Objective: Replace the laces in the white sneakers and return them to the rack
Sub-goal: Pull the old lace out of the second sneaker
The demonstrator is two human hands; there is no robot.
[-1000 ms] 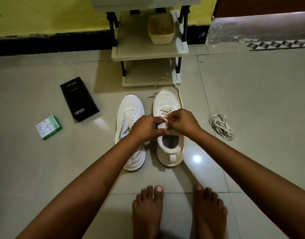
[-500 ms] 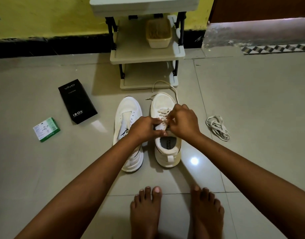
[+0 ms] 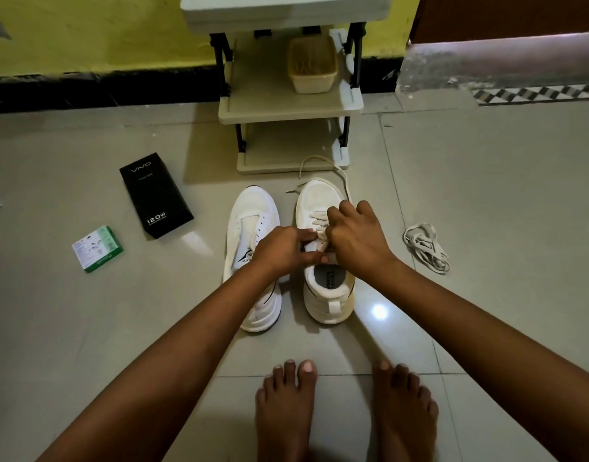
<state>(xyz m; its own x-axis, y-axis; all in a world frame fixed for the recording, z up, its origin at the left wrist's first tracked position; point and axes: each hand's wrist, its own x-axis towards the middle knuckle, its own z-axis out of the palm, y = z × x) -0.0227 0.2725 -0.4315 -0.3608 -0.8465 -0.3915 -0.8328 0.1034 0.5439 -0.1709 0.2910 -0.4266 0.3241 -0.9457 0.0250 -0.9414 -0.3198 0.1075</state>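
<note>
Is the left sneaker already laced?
No: the left sneaker shows bare eyelets, while both hands work the lace on the right sneaker.

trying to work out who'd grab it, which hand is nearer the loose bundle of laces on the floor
Right. The right hand works at the laces over the right sneaker, the shoe on the bundle of laces' side. The left hand is across that shoe, farther away.
</note>
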